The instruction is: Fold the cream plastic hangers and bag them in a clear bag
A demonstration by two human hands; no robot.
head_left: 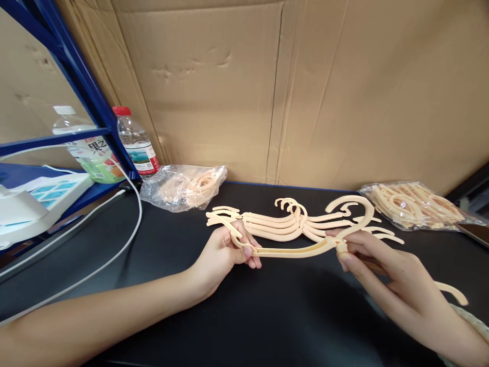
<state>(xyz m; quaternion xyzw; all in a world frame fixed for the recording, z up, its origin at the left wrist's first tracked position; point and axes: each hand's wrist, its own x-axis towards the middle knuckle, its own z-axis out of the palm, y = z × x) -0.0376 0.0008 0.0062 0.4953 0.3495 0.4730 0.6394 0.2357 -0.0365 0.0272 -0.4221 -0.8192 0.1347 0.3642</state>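
A cream plastic folding clothes hanger [296, 252] is held up in front of me, spread out between both hands. My left hand [231, 247] pinches its left arm near a joint, where a short end piece angles up and left. My right hand [385, 270] grips the middle joint just under the hook. The right arm passes behind my right hand, and its curved tip shows beyond it. Behind the held hanger, several similar hangers [271, 224] lie unfolded in a row on the black table [244, 316], hooks pointing away from me.
At the back left lies a clear plastic bag [183, 188] of hanger parts; another filled bag [416, 204] lies back right. A red-capped water bottle [135, 142] and a juice bottle [91, 153] stand by a blue metal frame [76, 71]. White cables [133, 229] cross the left side. Cardboard [214, 92] stands behind.
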